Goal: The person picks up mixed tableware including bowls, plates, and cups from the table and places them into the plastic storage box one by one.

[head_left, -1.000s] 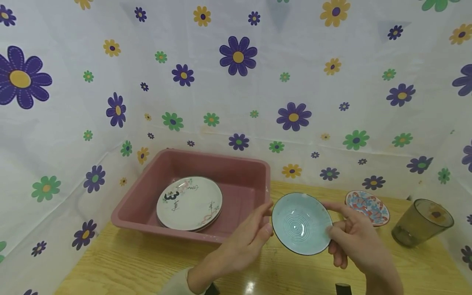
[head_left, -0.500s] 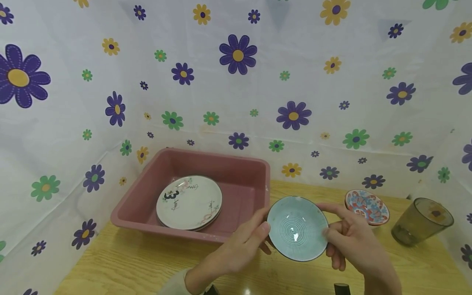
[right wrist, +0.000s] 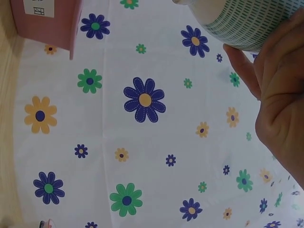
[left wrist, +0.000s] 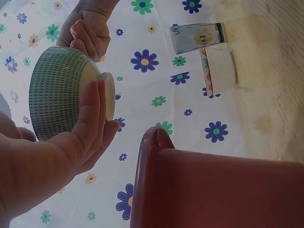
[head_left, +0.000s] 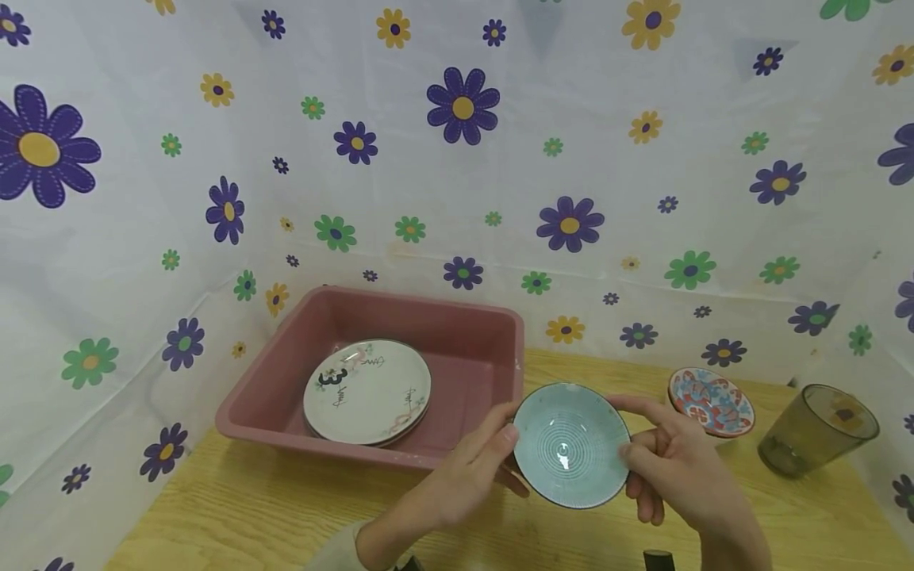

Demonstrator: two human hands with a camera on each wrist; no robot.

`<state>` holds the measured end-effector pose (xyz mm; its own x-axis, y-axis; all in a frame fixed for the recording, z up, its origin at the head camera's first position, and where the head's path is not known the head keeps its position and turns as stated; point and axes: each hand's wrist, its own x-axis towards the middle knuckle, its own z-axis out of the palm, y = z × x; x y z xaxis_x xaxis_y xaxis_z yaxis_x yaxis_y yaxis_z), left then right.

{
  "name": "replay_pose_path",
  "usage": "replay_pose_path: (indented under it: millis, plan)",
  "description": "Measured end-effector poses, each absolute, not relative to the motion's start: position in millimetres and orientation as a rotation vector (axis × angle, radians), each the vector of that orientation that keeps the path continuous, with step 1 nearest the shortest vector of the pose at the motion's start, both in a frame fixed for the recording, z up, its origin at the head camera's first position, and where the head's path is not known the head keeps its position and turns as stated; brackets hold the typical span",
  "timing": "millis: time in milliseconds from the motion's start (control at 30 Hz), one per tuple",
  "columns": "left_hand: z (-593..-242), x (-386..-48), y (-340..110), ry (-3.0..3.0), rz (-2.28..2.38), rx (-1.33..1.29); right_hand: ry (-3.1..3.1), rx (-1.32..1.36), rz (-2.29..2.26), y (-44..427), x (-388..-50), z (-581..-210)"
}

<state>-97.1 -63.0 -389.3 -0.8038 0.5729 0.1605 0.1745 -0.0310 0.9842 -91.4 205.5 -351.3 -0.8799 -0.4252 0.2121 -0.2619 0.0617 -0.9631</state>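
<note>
Both hands hold a pale blue bowl (head_left: 567,440) with fine rings inside, raised above the table and tilted so its inside faces the head camera. My left hand (head_left: 464,468) grips its left side, the thumb at the rim; in the left wrist view, fingers (left wrist: 92,114) reach under it to the foot. My right hand (head_left: 678,468) pinches the right rim between thumb and fingers. The right wrist view shows the bowl's dashed outer wall (right wrist: 256,23) beside the right hand (right wrist: 285,95).
A pink plastic basin (head_left: 286,440) on the left holds stacked white plates (head_left: 371,392). Behind my right hand stands a red-and-blue patterned bowl (head_left: 714,400). Right of it is a tinted brown glass (head_left: 814,432). A flowered white sheet (head_left: 500,182) hangs around the wooden table (head_left: 228,507).
The bowl has moved slightly left and down in the head view, both hands with it. My left thumb has come over the near rim. The basin, plates and glass have stayed put.
</note>
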Motion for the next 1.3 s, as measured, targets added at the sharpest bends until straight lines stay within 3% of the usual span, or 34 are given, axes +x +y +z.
replay_pose_path:
  millis: [1300]
  plan:
    - [-381,-104,-71,1.748,2.118,0.442,2.305,-0.625,-1.863,183,-93,-352]
